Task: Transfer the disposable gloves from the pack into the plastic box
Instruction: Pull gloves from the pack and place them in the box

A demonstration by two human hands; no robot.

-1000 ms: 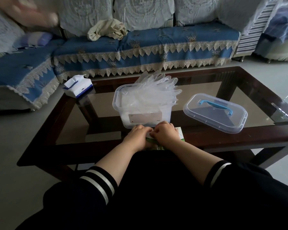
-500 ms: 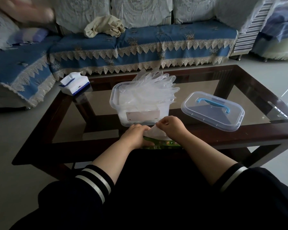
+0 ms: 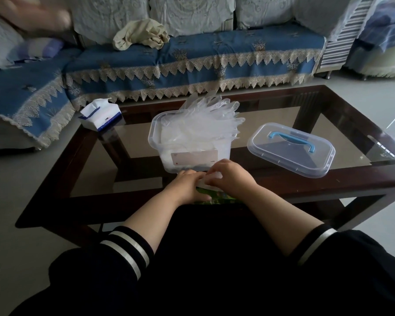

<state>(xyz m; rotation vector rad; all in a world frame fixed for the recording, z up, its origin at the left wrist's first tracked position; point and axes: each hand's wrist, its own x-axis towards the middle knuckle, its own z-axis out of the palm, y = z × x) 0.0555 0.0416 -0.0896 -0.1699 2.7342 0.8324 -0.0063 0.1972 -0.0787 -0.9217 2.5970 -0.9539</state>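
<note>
A clear plastic box [image 3: 160, 142] stands near the table's front edge, with several clear disposable gloves [image 3: 211, 120] piled in it and sticking out over its far right rim. The green glove pack [image 3: 211, 198] lies on the table's front edge, mostly hidden under my hands. My left hand [image 3: 187, 187] rests on the pack's left side and holds it down. My right hand [image 3: 231, 176] pinches a clear glove [image 3: 209, 179] at the pack's opening, just in front of the box.
The box's clear lid [image 3: 292, 149] with a blue handle lies to the right on the glass-topped table [image 3: 328, 124]. A tissue pack [image 3: 100, 115] sits at the far left corner. A blue sofa [image 3: 192, 60] runs behind the table.
My right hand had lifted a glove partly out of the pack half a second ago; it now sits lower over the pack, close to my left hand. The box and lid have not moved.
</note>
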